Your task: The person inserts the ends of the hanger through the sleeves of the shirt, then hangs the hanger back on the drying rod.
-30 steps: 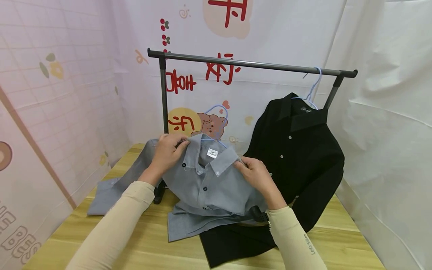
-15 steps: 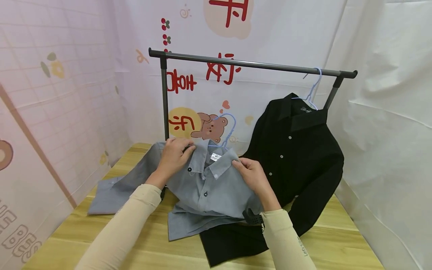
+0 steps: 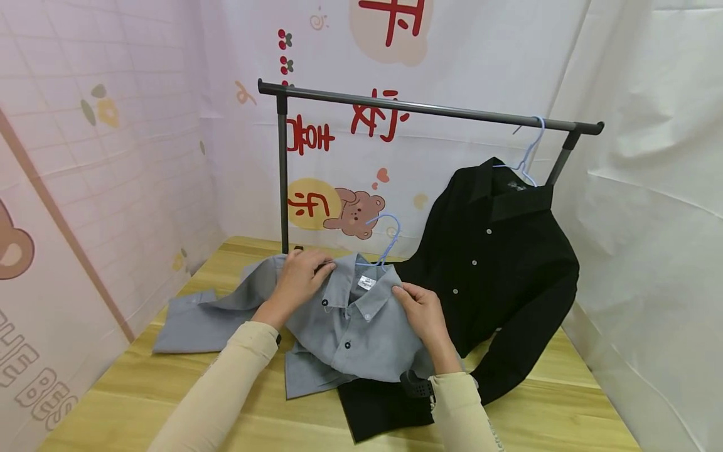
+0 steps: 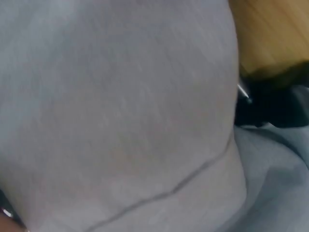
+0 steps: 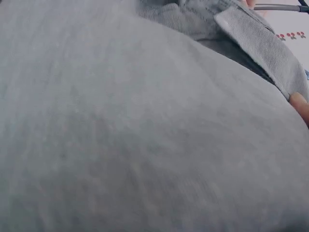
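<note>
A grey-blue button-up shirt (image 3: 378, 345) lies partly raised over the table, with a light-blue wire hanger (image 3: 393, 235) inside its neck. The hanger's hook sticks up above the collar. My left hand (image 3: 299, 276) grips the shirt's shoulder just left of the collar. On the other side, my right hand (image 3: 422, 311) pinches the cloth next to the right collar flap. In the left wrist view, blurred shirt cloth (image 4: 125, 106) fills most of the frame. A fingertip (image 5: 300, 107) touches the collar's edge in the right wrist view. The hanger's arms are hidden within the shirt.
A dark metal clothes rack (image 3: 418, 107) stands behind. From its right end a black shirt (image 3: 508, 263) hangs on another light-blue hanger (image 3: 530, 150), one sleeve (image 3: 384, 408) stretching forward over the wooden table (image 3: 536, 420). The grey-blue shirt's left sleeve (image 3: 192, 323) spreads leftward.
Both hands have lowered the shirt's collar toward the table, bringing it away from the bar. The hanger's hook has dropped with it and leans more to the right.
</note>
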A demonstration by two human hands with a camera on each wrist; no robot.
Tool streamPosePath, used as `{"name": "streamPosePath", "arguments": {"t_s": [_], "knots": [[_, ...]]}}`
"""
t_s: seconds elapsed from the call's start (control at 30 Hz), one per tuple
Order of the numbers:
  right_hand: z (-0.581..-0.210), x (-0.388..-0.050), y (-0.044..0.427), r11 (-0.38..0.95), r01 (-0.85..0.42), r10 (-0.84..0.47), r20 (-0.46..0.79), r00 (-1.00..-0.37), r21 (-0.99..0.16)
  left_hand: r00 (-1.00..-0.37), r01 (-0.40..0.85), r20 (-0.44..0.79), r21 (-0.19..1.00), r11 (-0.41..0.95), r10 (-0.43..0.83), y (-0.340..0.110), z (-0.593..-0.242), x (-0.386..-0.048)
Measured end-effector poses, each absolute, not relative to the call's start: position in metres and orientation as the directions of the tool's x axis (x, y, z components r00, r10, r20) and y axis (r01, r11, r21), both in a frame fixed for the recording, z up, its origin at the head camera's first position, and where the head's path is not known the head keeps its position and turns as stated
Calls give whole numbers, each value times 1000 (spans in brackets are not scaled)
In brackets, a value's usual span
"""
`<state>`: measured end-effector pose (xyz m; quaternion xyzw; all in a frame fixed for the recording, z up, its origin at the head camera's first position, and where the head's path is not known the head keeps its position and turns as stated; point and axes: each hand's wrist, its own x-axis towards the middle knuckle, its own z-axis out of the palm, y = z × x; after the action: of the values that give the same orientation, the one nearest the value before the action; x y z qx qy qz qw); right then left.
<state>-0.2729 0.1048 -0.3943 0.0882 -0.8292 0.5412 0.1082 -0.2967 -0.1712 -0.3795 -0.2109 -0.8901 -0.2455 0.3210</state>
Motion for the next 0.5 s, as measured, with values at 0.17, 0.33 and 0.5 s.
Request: {"name": "streamPosePath", "arguments": {"t_s": [0.17, 0.33, 0.5], "knots": [[-399, -269, 109, 426, -247, 34, 288, -957, -871, -793, 453, 586, 380, 806, 169, -188, -384, -298], [-407, -267, 115, 434, -229, 80, 290, -954, -871, -916, 274, 401, 590, 760, 19, -216, -387, -294], [-409, -267, 120, 423, -218, 136, 299, -944, -880, -947, 185, 318, 666, 723, -51, -243, -398, -289]]}}
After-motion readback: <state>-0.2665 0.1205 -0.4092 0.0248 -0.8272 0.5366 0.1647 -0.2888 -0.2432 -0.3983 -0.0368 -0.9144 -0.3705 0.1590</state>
